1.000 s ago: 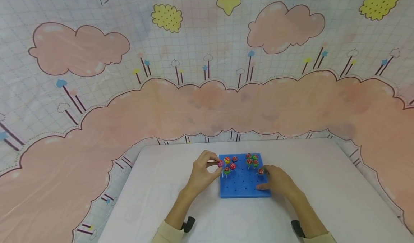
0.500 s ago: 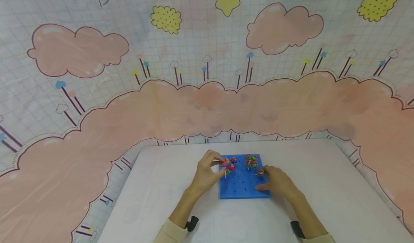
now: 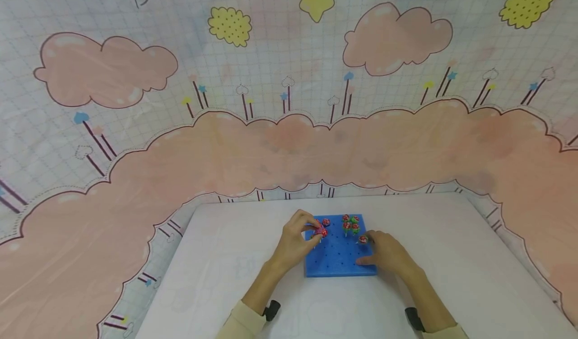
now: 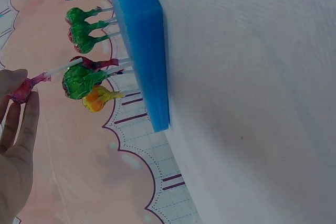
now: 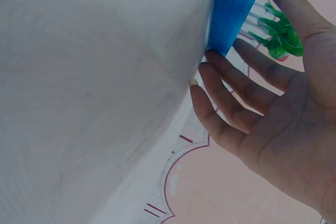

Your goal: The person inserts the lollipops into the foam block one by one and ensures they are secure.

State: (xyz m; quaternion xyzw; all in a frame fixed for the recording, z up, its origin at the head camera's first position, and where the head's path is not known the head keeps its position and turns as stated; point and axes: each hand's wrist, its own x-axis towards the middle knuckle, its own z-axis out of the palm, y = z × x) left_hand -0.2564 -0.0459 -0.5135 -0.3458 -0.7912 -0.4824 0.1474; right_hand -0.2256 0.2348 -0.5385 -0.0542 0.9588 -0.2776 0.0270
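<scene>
My left hand pinches a pink-wrapped lollipop by its head, above the left part of a blue foam board. In the left wrist view its white stick points towards the board, free of it. Close by stand a green lollipop and a yellow lollipop, sticks in the board. In the head view the left fingers partly hide this cluster. My right hand rests against the board's right edge, fingers extended and thumb over the top, beside a red-and-green lollipop.
Another group of lollipops stands at the board's back right. Rows of small holes show across the board's front and middle. The white table lies around it, with a printed cloth backdrop behind.
My left hand has moved to the right with the pink lollipop, from the board's left edge to over the left cluster. My right hand has stayed at the right edge.
</scene>
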